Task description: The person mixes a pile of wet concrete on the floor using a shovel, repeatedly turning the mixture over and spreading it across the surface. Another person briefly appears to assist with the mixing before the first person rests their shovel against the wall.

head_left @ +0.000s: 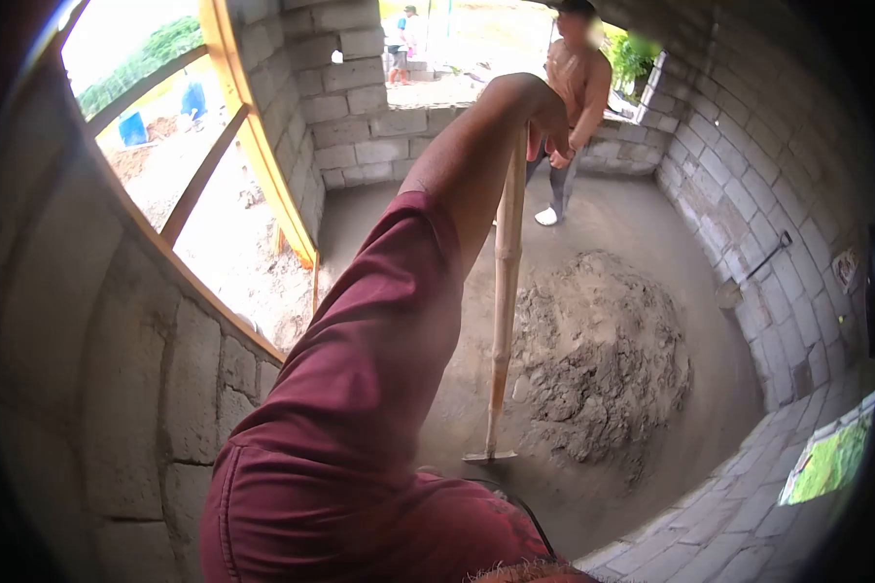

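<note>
My left arm, in a maroon sleeve, stretches forward and up from the bottom of the view. My left hand (546, 119) is bent over the top of a hoe (506, 262) with a bamboo handle, its fingers curled down beside the pole. The hoe stands nearly upright, its flat metal blade resting on the grey floor. Just right of the handle lies a large mound of wet concrete mix (603, 360). A strip of hairy skin shows at the bottom edge, but my right hand is out of view.
A co-worker (578, 78) stands on the floor behind the mound, near a window opening. Concrete block walls (778, 194) enclose the room. A shovel (763, 257) leans on the right wall. At the left is a wooden frame (253, 126). Farther people are outside.
</note>
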Demonstrator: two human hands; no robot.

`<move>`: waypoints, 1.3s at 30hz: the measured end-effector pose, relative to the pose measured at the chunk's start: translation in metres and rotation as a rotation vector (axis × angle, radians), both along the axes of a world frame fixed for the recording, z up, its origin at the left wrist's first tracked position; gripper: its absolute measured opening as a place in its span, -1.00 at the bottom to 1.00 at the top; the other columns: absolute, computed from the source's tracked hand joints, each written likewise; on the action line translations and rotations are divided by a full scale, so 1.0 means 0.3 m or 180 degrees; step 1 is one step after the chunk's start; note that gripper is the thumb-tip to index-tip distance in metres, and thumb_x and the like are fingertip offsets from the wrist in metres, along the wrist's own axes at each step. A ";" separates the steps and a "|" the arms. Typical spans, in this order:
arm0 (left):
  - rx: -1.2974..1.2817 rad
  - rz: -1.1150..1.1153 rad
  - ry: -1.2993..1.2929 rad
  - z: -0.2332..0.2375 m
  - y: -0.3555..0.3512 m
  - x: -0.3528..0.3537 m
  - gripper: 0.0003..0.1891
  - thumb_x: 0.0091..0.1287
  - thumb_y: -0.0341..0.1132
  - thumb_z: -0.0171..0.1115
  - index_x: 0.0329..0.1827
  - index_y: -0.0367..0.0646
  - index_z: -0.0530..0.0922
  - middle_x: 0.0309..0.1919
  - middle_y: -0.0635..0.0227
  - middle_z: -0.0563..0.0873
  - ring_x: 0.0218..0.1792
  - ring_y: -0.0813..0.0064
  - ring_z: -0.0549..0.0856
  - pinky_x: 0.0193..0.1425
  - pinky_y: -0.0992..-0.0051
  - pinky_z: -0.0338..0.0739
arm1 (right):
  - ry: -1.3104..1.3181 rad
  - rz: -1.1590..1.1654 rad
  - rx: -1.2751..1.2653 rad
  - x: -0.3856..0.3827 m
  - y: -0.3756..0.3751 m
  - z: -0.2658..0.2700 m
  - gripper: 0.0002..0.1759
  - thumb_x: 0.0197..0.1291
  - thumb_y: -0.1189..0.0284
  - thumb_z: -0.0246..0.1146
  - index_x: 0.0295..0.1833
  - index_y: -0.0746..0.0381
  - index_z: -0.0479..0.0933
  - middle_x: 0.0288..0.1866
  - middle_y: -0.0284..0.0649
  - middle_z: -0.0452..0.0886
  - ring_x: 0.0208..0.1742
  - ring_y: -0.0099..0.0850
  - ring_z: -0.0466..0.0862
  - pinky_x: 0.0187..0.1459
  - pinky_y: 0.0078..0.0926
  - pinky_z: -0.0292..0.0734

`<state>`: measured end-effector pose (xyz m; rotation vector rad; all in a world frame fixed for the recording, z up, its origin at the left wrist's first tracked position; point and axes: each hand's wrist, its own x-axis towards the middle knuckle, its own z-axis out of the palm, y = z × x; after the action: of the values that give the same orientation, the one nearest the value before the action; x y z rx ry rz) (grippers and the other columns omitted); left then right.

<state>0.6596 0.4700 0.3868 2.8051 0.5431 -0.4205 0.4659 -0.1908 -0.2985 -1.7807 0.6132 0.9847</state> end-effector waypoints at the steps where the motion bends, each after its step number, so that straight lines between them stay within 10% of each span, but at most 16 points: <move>1: 0.0007 -0.0182 -0.0044 -0.010 -0.014 0.023 -0.55 0.30 0.14 0.37 0.14 0.15 0.75 -0.02 0.40 0.85 0.05 0.38 0.79 0.16 0.20 0.63 | -0.0002 -0.0020 -0.0032 -0.049 0.009 0.007 -0.82 0.39 0.38 0.25 -0.11 0.29 0.59 -0.33 -0.18 0.71 -0.44 -0.36 0.71 -0.48 -0.38 0.59; 19: -0.0415 -0.0999 0.0290 -0.094 0.008 0.417 -0.47 0.49 0.00 0.26 0.14 -0.40 0.62 -0.08 -0.01 0.83 -0.25 0.20 0.88 -0.12 0.14 0.72 | -0.0095 -0.0591 -0.0508 -0.363 -0.126 0.056 -0.78 0.35 0.33 0.30 -0.23 0.28 0.65 -0.40 -0.25 0.70 -0.50 -0.48 0.65 -0.50 -0.44 0.54; 33: -0.0396 -0.0595 -0.0177 -0.003 -0.366 0.300 -0.59 0.24 -0.14 0.51 0.03 -0.19 0.66 -0.42 0.11 0.80 -0.44 0.20 0.82 -0.32 0.13 0.66 | 0.0022 -0.0851 -0.0547 -0.339 -0.405 0.091 -0.75 0.41 0.30 0.24 -0.17 0.29 0.64 -0.35 -0.23 0.70 -0.47 -0.46 0.67 -0.49 -0.50 0.55; 34: -0.0054 -0.0723 -0.0007 0.015 -0.417 0.276 -0.66 0.49 -0.15 0.24 0.13 -0.23 0.62 -0.26 0.11 0.85 -0.36 0.23 0.85 -0.29 0.19 0.72 | 0.0051 -0.0833 -0.0499 -0.360 -0.422 0.084 -0.75 0.41 0.30 0.24 -0.17 0.29 0.63 -0.35 -0.23 0.70 -0.48 -0.46 0.66 -0.50 -0.49 0.54; 39: -0.0101 -0.0757 -0.0269 -0.008 -0.458 0.320 -0.68 0.51 -0.20 0.22 0.06 -0.33 0.63 -0.31 0.03 0.84 -0.42 0.19 0.85 -0.35 0.15 0.75 | 0.0236 -0.0874 -0.0237 -0.436 -0.516 -0.049 -0.75 0.38 0.30 0.27 -0.23 0.29 0.64 -0.40 -0.26 0.68 -0.50 -0.49 0.63 -0.53 -0.46 0.50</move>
<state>0.7556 0.3327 0.3845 2.8507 0.1833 -0.3500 0.3350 -0.3457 -0.3131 -1.6752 0.9248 0.8500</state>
